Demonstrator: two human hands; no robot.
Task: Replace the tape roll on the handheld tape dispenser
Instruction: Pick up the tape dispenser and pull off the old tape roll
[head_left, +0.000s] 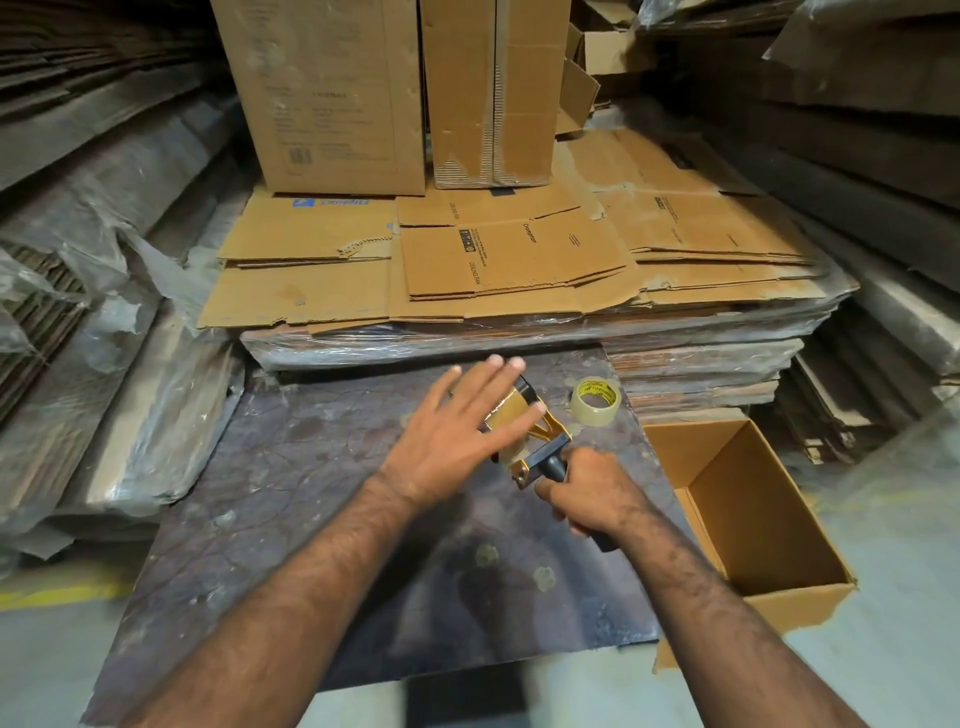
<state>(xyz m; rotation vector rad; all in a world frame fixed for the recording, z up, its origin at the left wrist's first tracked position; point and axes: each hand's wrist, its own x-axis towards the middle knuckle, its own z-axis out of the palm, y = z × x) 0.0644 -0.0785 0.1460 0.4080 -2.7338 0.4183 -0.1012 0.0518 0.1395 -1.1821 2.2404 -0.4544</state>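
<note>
One head-worn wide-angle view only, so no overlap with a second view. The scene is seen from above, angled forward and down along both forearms onto a dark work surface (291, 493). Close range: the hands are framed at centre, near the lens. Flattened cardboard (509, 260) is faced straight ahead; edges are bent by lens distortion.

A dim, warm-toned indoor scene is shown, lit softly from above. The brightest area is the flattened cardboard stack (498, 260) in the middle, while both upper corners are lost in deep shadow. Faint shadows are cast on the dark bench (311, 493) beneath the forearms. Straight lines are bent by wide-angle distortion, and the edges are smeared by blur.
</note>
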